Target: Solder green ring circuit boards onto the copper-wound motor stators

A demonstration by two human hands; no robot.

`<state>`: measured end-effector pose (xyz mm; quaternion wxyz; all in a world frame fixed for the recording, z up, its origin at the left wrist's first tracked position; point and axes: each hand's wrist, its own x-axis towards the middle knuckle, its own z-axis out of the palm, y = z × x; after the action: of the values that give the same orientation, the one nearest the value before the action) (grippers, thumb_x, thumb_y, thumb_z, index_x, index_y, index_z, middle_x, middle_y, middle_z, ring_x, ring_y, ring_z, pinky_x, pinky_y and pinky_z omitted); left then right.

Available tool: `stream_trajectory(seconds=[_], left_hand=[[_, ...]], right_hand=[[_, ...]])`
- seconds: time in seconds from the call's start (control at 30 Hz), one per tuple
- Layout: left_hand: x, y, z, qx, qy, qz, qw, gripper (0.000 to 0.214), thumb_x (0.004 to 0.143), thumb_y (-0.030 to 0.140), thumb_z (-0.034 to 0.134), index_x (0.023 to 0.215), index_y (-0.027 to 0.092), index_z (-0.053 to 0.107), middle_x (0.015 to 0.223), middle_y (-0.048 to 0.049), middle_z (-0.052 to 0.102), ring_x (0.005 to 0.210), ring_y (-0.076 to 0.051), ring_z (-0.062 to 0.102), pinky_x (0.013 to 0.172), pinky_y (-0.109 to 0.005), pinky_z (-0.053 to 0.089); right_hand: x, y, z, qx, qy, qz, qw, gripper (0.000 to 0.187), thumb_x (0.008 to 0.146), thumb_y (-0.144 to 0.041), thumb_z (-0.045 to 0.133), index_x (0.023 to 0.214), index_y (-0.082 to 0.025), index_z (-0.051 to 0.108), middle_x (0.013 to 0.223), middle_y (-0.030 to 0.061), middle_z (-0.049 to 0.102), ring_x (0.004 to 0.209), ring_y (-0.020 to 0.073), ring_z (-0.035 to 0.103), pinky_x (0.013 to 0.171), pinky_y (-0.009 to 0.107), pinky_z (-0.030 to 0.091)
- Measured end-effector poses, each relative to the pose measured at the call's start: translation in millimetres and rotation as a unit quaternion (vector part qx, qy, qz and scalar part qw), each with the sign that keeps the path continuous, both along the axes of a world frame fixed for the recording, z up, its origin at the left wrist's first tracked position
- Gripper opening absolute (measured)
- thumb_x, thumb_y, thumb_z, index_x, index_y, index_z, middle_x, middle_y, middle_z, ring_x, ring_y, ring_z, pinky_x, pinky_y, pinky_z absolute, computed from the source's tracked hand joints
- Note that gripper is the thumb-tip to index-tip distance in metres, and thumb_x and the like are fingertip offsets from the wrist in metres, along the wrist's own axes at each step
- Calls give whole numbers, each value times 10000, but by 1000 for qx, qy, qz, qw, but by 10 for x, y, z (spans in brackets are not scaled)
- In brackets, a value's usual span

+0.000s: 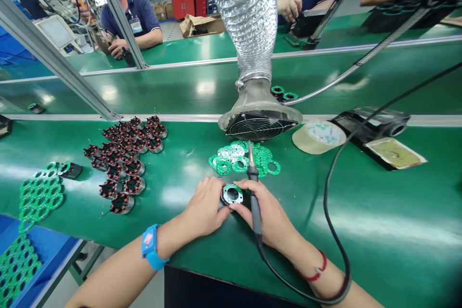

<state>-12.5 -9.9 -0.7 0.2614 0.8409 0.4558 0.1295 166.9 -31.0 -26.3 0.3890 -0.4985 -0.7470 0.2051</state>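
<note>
Head view: a board-topped stator (227, 196) is clasped over the green surface (378, 231).
It is grasped from either side by the fingers of the left hand (204, 209) and right hand (270, 211); a soldering iron (254, 202) is also held in the latter, tip forward, near loose ring-shaped boards (263, 156); wound stators (127, 155) are grouped to the left.

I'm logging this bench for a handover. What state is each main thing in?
Held part: holed face up
Left hand: gripping held part
Right hand: gripping held part
Soldering iron: in right hand; heat unclear
Copper coils: standing, grouped
Loose green rings: heaped
Tape roll: lying flat
Blue wristband: fastened
Silver duct: hanging
</note>
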Motion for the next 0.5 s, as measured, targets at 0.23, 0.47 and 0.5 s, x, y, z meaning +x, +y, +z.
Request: stream_trajectory(seconds=[0.23,0.47,0.5], left_hand=[[-73,54,85,42,96,-2,995,91,866,175,448,886,173,537,901,-76,583,883,-250,496,808,-415,399],[-120,130,149,-91,-164,49,981,99,861,177,490,799,174,567,777,-7,586,723,-139,517,665,-248,392],[-106,134,139,-126,-194,60,971,81,848,187,509,803,170,574,766,0,584,699,-128,511,640,-234,385]], right_hand=[[-44,-7,-59,74,-39,-79,993,343,861,-387,583,1130,-215,459,983,85,624,873,235,630,755,409,541],[-119,-28,-76,120,-79,-95,985,356,875,-393,556,1161,-202,462,957,101,637,845,251,631,704,404,541],[-126,-29,-60,125,-82,-86,985,367,874,-383,558,1174,-198,459,966,109,642,856,257,630,708,410,539]])
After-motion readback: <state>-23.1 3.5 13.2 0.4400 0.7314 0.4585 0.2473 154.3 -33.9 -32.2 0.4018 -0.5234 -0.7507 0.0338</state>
